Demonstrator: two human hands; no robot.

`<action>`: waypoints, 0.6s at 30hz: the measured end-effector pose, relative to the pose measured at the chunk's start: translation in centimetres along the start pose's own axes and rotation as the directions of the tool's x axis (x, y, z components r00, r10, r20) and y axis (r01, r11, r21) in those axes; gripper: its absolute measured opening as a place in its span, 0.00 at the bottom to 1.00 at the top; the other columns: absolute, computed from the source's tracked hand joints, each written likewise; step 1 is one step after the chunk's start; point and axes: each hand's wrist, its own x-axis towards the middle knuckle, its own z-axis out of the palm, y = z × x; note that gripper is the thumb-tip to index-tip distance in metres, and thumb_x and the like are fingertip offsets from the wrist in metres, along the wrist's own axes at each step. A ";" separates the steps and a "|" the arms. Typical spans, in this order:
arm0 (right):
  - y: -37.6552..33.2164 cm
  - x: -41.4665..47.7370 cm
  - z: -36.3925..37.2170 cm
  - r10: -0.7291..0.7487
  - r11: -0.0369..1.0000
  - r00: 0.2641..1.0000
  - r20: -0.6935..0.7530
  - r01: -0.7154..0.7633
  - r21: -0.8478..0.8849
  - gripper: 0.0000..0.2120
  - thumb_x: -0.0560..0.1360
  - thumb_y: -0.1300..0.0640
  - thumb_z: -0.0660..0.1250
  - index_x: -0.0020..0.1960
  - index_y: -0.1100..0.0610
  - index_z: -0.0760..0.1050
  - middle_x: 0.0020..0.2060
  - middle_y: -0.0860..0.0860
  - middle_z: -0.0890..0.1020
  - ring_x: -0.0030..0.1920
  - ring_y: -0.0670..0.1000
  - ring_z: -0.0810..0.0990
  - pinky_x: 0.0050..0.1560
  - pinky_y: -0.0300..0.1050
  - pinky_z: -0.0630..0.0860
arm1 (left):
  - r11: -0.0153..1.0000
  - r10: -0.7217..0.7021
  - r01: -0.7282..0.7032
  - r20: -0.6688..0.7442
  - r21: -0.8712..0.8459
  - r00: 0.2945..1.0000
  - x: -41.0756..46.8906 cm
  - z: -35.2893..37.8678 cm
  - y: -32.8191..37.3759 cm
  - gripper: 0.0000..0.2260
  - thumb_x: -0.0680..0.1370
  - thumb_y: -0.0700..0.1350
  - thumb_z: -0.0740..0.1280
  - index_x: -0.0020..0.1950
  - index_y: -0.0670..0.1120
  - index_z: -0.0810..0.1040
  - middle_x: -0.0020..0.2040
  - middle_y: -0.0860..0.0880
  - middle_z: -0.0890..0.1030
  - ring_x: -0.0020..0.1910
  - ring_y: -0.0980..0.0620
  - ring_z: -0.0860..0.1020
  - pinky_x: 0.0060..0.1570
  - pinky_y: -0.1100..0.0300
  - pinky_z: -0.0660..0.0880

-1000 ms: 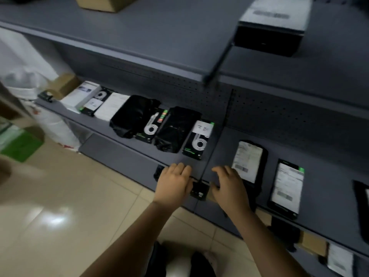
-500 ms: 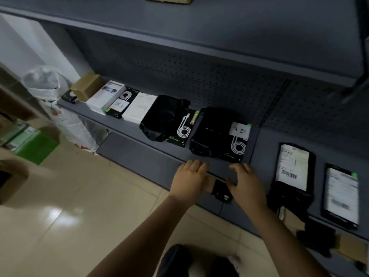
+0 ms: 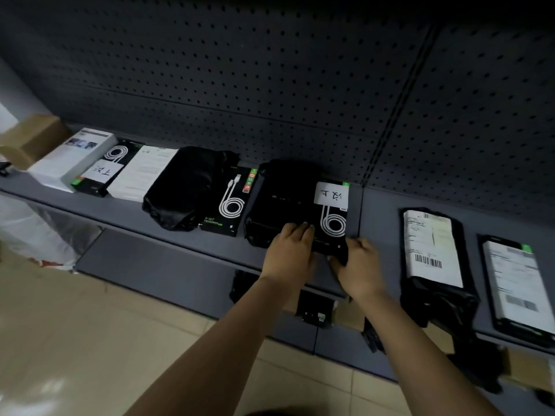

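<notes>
Both hands have come up from the shelf's front lip, where they hovered a second ago, and now close in on the labelled cable box (image 3: 332,219) at the near edge of the shelf (image 3: 144,216). The box lies flat, its handwritten paper slip at the far end, its left side touching a black plastic bag (image 3: 279,196).

The right hand (image 3: 359,265) curls its fingers round the box's near right corner. The left hand (image 3: 288,253) lies fingers-forward across the near left edge; its thumb is hidden, so we cannot tell whether it grips or merely rests. We judge that a lift or pull toward us is about to start.

Left of the left hand sit a second cable box (image 3: 229,202), then another black bag (image 3: 186,187), touching each other. Right of the right hand, apart from it, lies a black parcel with a barcode label (image 3: 429,250). Beneath both wrists a small black item (image 3: 315,307) sits on the lower shelf. The bag against the box may drag along with it.
</notes>
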 end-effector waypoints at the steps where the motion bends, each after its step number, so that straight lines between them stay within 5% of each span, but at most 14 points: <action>1: 0.2 0.1 0.3 0.006 1.000 1.000 -0.004 -0.006 0.011 0.22 0.75 0.55 0.70 0.66 0.62 0.73 0.60 0.60 0.74 0.62 0.61 0.71 0.65 0.50 0.70 | 0.999 0.002 -0.002 0.002 0.049 1.000 0.2 0.4 0.1 0.26 0.82 0.50 0.58 0.78 0.43 0.58 0.76 0.47 0.64 0.74 0.45 0.57 0.69 0.53 0.60; 5: 0.0 -0.6 0.4 0.029 0.991 1.000 0.003 -0.029 0.131 0.22 0.78 0.57 0.67 0.70 0.61 0.70 0.64 0.59 0.72 0.66 0.60 0.68 0.67 0.48 0.66 | 0.996 -0.060 0.057 0.039 0.065 0.997 0.3 0.9 0.9 0.25 0.80 0.50 0.60 0.75 0.42 0.62 0.74 0.46 0.65 0.73 0.42 0.55 0.70 0.50 0.56; 10: 0.0 -3.2 -0.5 0.090 0.963 0.995 0.034 -0.095 0.254 0.19 0.79 0.58 0.66 0.68 0.62 0.72 0.62 0.59 0.76 0.63 0.59 0.75 0.63 0.47 0.72 | 0.995 -0.074 0.080 0.113 -0.053 0.991 -1.2 0.8 2.2 0.25 0.81 0.48 0.60 0.77 0.45 0.60 0.75 0.47 0.63 0.73 0.44 0.55 0.72 0.50 0.52; 18: 1.3 -6.9 -3.1 0.194 0.904 0.981 0.025 -0.188 0.384 0.15 0.78 0.57 0.67 0.63 0.59 0.74 0.52 0.52 0.82 0.50 0.49 0.80 0.46 0.34 0.71 | 0.850 -0.153 0.225 0.186 -0.477 0.971 -4.9 1.7 4.8 0.26 0.80 0.44 0.64 0.77 0.46 0.61 0.72 0.47 0.65 0.67 0.47 0.70 0.64 0.55 0.70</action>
